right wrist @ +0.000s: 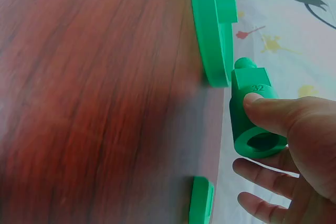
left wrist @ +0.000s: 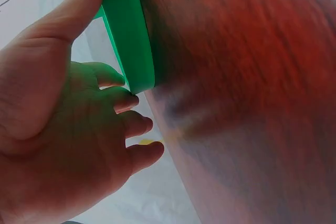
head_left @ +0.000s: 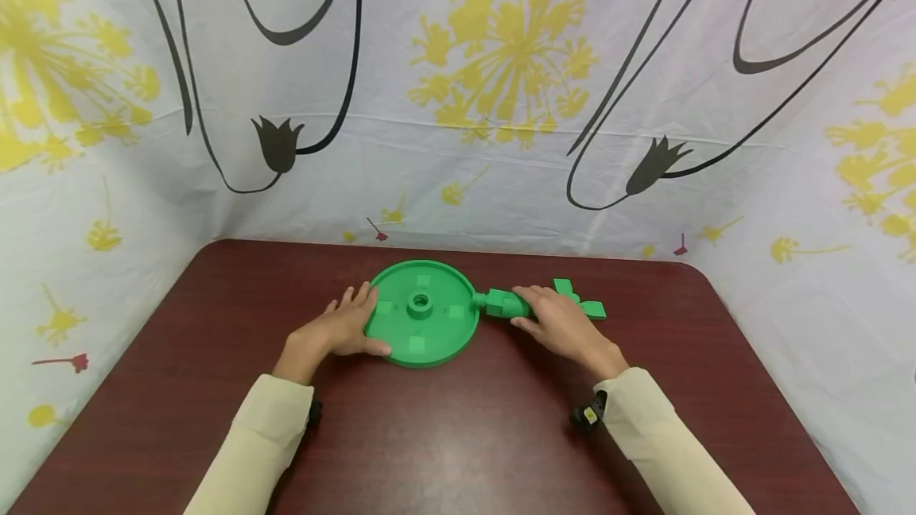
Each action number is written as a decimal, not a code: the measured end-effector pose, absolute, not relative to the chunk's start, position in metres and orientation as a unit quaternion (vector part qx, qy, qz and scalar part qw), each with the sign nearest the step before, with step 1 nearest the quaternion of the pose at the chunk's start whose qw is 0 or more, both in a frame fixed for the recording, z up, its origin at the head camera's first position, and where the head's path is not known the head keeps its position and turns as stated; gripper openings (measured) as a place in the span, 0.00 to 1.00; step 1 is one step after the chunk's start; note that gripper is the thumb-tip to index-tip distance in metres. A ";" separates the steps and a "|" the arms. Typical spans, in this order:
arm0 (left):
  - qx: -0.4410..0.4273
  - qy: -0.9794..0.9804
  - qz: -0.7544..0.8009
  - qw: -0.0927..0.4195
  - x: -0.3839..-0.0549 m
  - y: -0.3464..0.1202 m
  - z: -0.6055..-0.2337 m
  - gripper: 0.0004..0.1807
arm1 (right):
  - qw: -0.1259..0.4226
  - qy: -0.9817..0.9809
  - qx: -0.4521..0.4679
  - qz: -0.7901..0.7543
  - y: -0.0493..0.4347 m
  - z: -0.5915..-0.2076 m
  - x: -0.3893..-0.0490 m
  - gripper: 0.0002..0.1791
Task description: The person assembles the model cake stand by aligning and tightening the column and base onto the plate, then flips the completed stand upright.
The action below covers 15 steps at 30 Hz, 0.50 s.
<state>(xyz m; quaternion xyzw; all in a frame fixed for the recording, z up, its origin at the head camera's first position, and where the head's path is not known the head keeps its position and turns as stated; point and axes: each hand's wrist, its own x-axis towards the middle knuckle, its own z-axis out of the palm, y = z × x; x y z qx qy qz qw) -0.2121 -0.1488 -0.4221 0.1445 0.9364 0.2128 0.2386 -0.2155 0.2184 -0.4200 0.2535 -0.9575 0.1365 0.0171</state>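
A round green plastic disc (head_left: pixel 436 332) has a raised rim, a central hollow boss and small square pads inside. My left hand (head_left: pixel 345 328) rests against its left side, thumb and fingers spread along the rim; its outer fingers stand free of the disc in the left wrist view. My right hand (head_left: pixel 561 323) pinches a green hollow cylinder (right wrist: pixel 242 114) between thumb and fingers. That cylinder has a squared neck marked 32, a rounded knob pointing at the disc, and an open round end. Knob and rim overlap in the head view, while a narrow gap shows in the right wrist view.
Beyond the right hand lies a green piece with flat arms (head_left: pixel 592 310), partly covered by the hand. Everything is on a dark red-brown wooden table (head_left: pixel 444 435). A white cloth (head_left: pixel 401 181) with yellow and grey flower prints hangs behind the table and on both sides.
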 end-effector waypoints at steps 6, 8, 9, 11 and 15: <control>0.141 0.929 0.239 0.246 -0.213 -0.149 -0.426 0.60 | 0.015 -0.952 0.262 0.158 0.205 -0.415 -0.216 0.33; 0.138 0.926 0.249 0.250 -0.213 -0.150 -0.427 0.60 | 0.017 -0.949 0.267 0.166 0.198 -0.414 -0.216 0.33; 0.137 0.924 0.253 0.252 -0.213 -0.150 -0.428 0.61 | 0.017 -0.948 0.268 0.171 0.195 -0.413 -0.216 0.33; 0.135 0.922 0.260 0.254 -0.214 -0.151 -0.428 0.61 | 0.014 -0.946 0.268 0.182 0.187 -0.412 -0.216 0.33; 0.131 0.919 0.267 0.258 -0.215 -0.150 -0.427 0.63 | 0.006 -0.941 0.272 0.200 0.172 -0.409 -0.217 0.32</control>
